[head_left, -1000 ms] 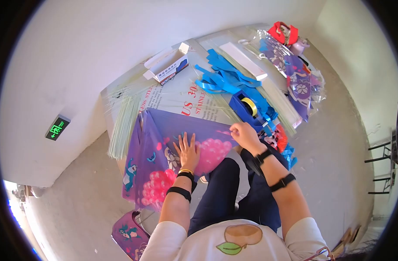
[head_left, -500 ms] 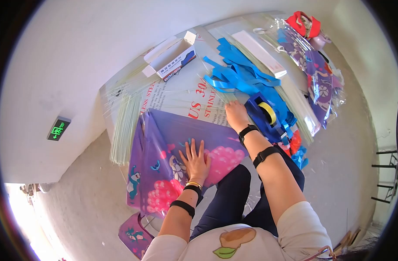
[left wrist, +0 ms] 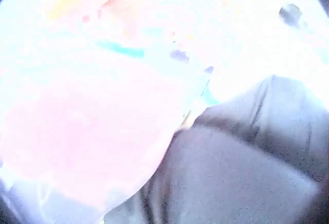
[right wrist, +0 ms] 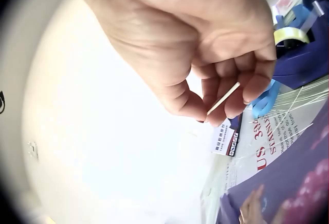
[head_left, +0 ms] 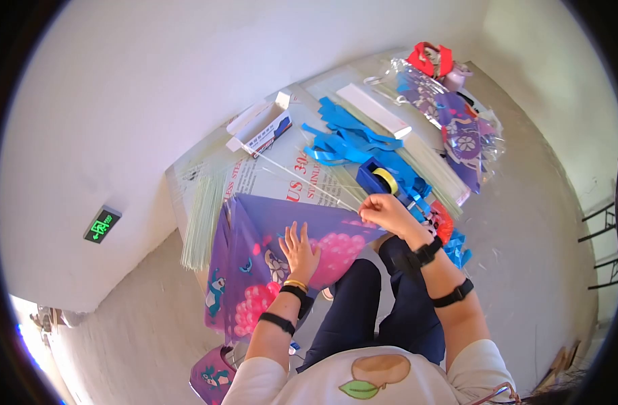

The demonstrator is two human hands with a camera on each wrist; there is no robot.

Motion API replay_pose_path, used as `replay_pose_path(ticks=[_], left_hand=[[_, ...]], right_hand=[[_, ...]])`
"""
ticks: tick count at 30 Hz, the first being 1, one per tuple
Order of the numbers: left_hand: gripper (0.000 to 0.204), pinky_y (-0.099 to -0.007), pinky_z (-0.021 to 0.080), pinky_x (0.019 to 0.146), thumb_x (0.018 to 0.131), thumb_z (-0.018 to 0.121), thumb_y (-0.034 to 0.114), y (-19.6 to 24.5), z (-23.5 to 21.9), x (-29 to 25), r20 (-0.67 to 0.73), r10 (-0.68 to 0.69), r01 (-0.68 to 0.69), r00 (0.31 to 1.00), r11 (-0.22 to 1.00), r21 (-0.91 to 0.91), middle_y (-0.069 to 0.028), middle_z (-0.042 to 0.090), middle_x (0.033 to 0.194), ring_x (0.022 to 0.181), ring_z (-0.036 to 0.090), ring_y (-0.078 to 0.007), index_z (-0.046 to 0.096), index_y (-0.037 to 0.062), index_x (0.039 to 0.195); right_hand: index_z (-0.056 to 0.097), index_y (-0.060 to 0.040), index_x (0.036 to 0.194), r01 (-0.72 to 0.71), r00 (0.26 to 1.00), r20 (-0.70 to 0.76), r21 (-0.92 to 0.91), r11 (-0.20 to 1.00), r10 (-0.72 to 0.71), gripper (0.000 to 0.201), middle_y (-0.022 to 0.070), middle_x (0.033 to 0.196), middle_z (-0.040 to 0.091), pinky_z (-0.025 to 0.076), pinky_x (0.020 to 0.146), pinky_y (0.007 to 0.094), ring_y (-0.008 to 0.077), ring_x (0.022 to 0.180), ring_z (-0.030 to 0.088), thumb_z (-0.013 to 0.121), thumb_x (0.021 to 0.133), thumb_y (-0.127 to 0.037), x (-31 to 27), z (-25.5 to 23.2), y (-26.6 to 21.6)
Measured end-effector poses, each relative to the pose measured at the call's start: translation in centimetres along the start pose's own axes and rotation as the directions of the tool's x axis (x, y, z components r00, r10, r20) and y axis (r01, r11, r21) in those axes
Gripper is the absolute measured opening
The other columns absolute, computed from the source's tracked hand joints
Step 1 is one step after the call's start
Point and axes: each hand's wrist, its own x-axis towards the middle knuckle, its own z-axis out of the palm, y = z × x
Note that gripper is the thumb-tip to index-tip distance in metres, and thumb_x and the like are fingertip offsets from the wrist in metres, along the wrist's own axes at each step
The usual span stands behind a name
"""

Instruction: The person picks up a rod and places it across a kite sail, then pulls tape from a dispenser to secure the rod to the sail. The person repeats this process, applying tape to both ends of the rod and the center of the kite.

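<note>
A purple kite sheet (head_left: 268, 223) printed with pink balloons and cartoon figures lies over the table's near edge. My left hand (head_left: 297, 241) presses flat on it with fingers spread. My right hand (head_left: 369, 210) is at the sheet's right corner and pinches a thin white rod (head_left: 309, 182) that runs up and left over the table. In the right wrist view the rod (right wrist: 224, 98) sits between thumb and fingertips, with the purple sheet (right wrist: 293, 183) below. The left wrist view is washed out, showing only a pink patch (left wrist: 87, 142) and dark trousers (left wrist: 241, 167).
A blue tape dispenser (head_left: 383, 179) stands just beyond my right hand, with blue ribbons (head_left: 349, 131) behind it. A white box (head_left: 261, 128) lies at the back, a bundle of thin rods (head_left: 201, 216) on the left, and packed kites (head_left: 457, 128) on the right.
My right hand reached out to the loose rods by the tape dispenser, then came back to the sheet's right corner pinching one rod. The left hand stayed pressed on the sheet.
</note>
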Motion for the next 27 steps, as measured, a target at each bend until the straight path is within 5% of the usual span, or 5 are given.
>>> replay_pose_path(ticks=[3, 5, 8, 17, 27], left_hand=[[0.069, -0.0501, 0.038, 0.113, 0.088, 0.078, 0.021, 5.7, -6.5, -0.1, -0.094, 0.082, -0.106, 0.992, 0.954, -0.282, -0.0143, 0.053, 0.144, 0.130, 0.053, -0.0306, 0.051, 0.0134, 0.151], [0.049, -0.0358, 0.049, 0.103, 0.094, 0.076, 0.014, 8.7, -9.9, -1.0, 0.112, 0.200, 0.004, 0.973, 0.476, -0.879, -0.0101, 0.066, 0.128, 0.114, 0.063, -0.0177, 0.060, 0.0045, 0.139], [0.033, -0.0252, 0.051, 0.094, 0.097, 0.073, 0.006, 11.9, -12.0, -2.6, 0.078, 0.231, 0.053, 0.970, 0.111, -0.992, -0.0047, 0.071, 0.114, 0.101, 0.065, -0.0092, 0.067, 0.0013, 0.129], [0.033, -0.0237, 0.054, 0.091, 0.097, 0.070, 0.000, 15.8, -14.4, -7.3, 0.134, 0.252, 0.186, 0.958, -0.195, -0.963, -0.0053, 0.073, 0.114, 0.097, 0.067, -0.0084, 0.066, -0.0010, 0.130], [0.025, -0.0255, 0.053, 0.090, 0.098, 0.070, 0.006, 16.2, -16.3, -9.5, 0.213, 0.282, 0.264, 0.936, -0.154, -0.952, -0.0057, 0.074, 0.105, 0.096, 0.069, -0.0116, 0.068, 0.0010, 0.123]], right_hand=[[0.071, 0.0005, 0.104, 0.053, 0.998, 0.030, 0.123, 0.991, -0.057, 0.017, 0.0016, 0.089, 0.069, 0.050, 0.070, 0.0244, 0.0089, 0.079, 0.064, 0.069, 0.096, -0.015, -5.7, 0.1, -1.8], [0.070, 0.0011, 0.103, 0.034, 0.999, 0.036, 0.156, 0.987, -0.040, 0.015, 0.0023, 0.090, 0.070, 0.049, 0.072, 0.0238, 0.0081, 0.083, 0.064, 0.068, 0.097, -0.012, -8.7, 0.5, -2.5], [0.070, 0.0012, 0.104, 0.050, 0.997, 0.046, 0.196, 0.979, -0.060, 0.016, 0.0022, 0.091, 0.069, 0.050, 0.073, 0.0234, 0.0079, 0.083, 0.063, 0.068, 0.097, -0.013, -12.1, 0.8, -3.2], [0.069, 0.0021, 0.102, 0.217, 0.976, -0.056, 0.173, 0.961, -0.211, 0.013, 0.0031, 0.093, 0.070, 0.053, 0.079, 0.0249, 0.0096, 0.086, 0.065, 0.068, 0.095, -0.008, -18.5, 1.1, -3.7], [0.067, 0.0000, 0.099, 0.353, 0.907, -0.175, -0.179, 0.918, -0.383, 0.008, -0.0001, 0.085, 0.068, 0.051, 0.071, 0.0232, 0.0057, 0.077, 0.062, 0.068, 0.096, -0.007, -22.5, 2.5, -5.7]])
